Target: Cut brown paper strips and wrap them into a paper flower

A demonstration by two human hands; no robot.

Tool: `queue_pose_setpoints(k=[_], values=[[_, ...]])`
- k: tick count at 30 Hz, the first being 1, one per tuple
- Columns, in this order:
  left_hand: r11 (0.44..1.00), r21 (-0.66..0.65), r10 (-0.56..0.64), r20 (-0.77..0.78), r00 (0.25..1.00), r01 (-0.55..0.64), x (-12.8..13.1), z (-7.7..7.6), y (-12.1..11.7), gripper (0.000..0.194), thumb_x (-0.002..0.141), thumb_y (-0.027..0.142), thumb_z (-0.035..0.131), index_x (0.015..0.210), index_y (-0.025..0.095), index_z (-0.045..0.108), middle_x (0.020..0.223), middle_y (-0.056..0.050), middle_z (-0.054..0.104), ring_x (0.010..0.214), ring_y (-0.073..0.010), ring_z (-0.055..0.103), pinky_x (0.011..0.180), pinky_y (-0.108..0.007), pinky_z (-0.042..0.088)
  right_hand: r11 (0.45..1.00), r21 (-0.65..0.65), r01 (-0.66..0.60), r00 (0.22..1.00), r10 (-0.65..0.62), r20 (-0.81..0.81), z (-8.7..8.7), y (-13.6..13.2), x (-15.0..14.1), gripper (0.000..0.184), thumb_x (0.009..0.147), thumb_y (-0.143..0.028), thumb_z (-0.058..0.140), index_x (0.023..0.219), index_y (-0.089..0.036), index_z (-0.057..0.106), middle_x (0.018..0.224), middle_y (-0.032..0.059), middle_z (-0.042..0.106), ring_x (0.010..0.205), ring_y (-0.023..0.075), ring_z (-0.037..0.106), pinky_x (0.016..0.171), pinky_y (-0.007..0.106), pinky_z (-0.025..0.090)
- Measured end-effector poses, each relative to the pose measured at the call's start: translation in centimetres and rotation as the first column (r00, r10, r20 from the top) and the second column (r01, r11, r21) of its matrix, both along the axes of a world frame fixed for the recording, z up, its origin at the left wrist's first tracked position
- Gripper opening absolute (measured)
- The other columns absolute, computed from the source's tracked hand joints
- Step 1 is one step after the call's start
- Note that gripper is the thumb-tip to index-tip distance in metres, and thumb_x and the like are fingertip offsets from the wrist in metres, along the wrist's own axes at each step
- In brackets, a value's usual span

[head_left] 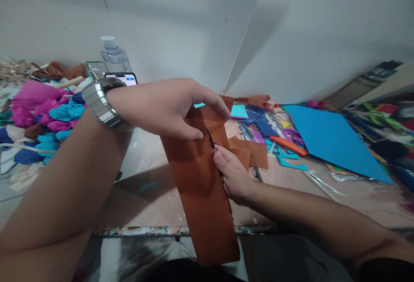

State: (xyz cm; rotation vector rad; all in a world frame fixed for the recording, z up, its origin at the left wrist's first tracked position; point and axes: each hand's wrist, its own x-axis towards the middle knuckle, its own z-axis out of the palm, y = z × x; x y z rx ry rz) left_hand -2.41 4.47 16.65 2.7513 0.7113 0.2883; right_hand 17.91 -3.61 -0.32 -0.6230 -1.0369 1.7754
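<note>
Brown sheet (207, 204) sticks out past the near edge of the surface (145, 206), left hand (181, 109) spread over its far part (honestly can't tell if it's pinching), right hand (233, 174) gripping scissors (211, 140) against it, blue sheet (333, 139) off right.

Left fingers (213, 99) hold brown paper (203, 200) — right fingers (222, 160) grip a dark-bladed tool (211, 139) against it.

A clear bottle with a white cap (114, 60) stands before a pale wall (155, 19), a lit phone (130, 79) in front of it, near a heap of crumpled magenta and blue pieces (39, 98); across the cluttered worktop (145, 206), an orange-handled tool (287, 145) lies just beside a large blue sheet (336, 139), light-blue scraps (291, 164) close by
</note>
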Motion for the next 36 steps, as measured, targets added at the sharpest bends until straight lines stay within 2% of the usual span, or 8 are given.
queue_pose_setpoints(k=[6, 10, 14, 21, 25, 36], values=[[0.999, -0.028, -0.026, -0.031, 0.999, 0.025, 0.2, 0.1, -0.2, 0.053, 0.087, 0.034, 0.068, 0.139, 0.039, 0.065, 0.138, 0.005, 0.069, 0.130, -0.0268, 0.064, 0.108, -0.035, 0.050, 0.998, -0.061, 0.026, 0.999, -0.024, 0.031, 0.1, -0.2, 0.3, 0.045, 0.085, -0.056, 0.083, 0.119, -0.027, 0.072, 0.118, 0.0017, 0.079, 0.106, 0.0181, 0.076, 0.100, 0.032, 0.058], [0.999, 0.007, -0.038, -0.024, 0.999, 0.038, 0.6, -0.3, -0.3, 0.052, 0.085, 0.033, 0.070, 0.137, 0.040, 0.066, 0.135, 0.006, 0.071, 0.129, -0.0269, 0.066, 0.108, -0.035, 0.051, 0.999, -0.041, -0.004, 1.000, 0.005, 0.025, 0.4, -0.1, 0.3, 0.045, 0.089, -0.057, 0.078, 0.122, -0.028, 0.069, 0.122, 0.0018, 0.078, 0.106, 0.0182, 0.076, 0.096, 0.031, 0.059], [0.998, 0.030, -0.045, -0.030, 0.999, 0.046, 0.9, -0.7, -0.3, 0.049, 0.086, 0.033, 0.070, 0.134, 0.040, 0.068, 0.130, 0.006, 0.073, 0.123, -0.0252, 0.069, 0.103, -0.034, 0.054, 1.000, -0.027, -0.007, 1.000, 0.008, 0.016, 0.6, -0.1, 0.2, 0.045, 0.090, -0.057, 0.077, 0.123, -0.028, 0.068, 0.126, 0.0023, 0.076, 0.114, 0.0193, 0.073, 0.100, 0.032, 0.059], [0.997, 0.060, -0.048, -0.033, 0.998, 0.050, 0.9, -0.9, -0.3, 0.048, 0.086, 0.033, 0.070, 0.134, 0.039, 0.067, 0.125, 0.005, 0.075, 0.118, -0.0239, 0.071, 0.098, -0.032, 0.056, 1.000, -0.016, -0.004, 1.000, 0.004, 0.028, 0.6, -0.1, 0.0, 0.047, 0.093, -0.061, 0.072, 0.128, -0.030, 0.065, 0.128, 0.0035, 0.075, 0.115, 0.0214, 0.073, 0.104, 0.039, 0.057], [0.998, 0.048, -0.050, -0.036, 0.998, 0.051, 1.1, -0.9, -0.3, 0.049, 0.085, 0.033, 0.071, 0.134, 0.039, 0.067, 0.126, 0.004, 0.074, 0.119, -0.0239, 0.071, 0.100, -0.032, 0.055, 1.000, -0.015, 0.017, 0.998, -0.016, 0.061, 0.6, -0.1, -0.1, 0.048, 0.091, -0.063, 0.072, 0.125, -0.029, 0.065, 0.130, 0.0038, 0.073, 0.119, 0.0226, 0.070, 0.106, 0.040, 0.056], [0.999, -0.023, -0.050, -0.036, 0.998, 0.049, 1.3, -0.6, -0.6, 0.056, 0.082, 0.031, 0.073, 0.137, 0.041, 0.066, 0.134, 0.004, 0.073, 0.126, -0.0266, 0.067, 0.105, -0.035, 0.052, 0.999, -0.030, 0.017, 1.000, -0.016, 0.023, 0.8, -0.2, -0.4, 0.041, 0.092, -0.060, 0.073, 0.119, -0.030, 0.067, 0.122, 0.0013, 0.076, 0.111, 0.0206, 0.073, 0.103, 0.037, 0.057]])
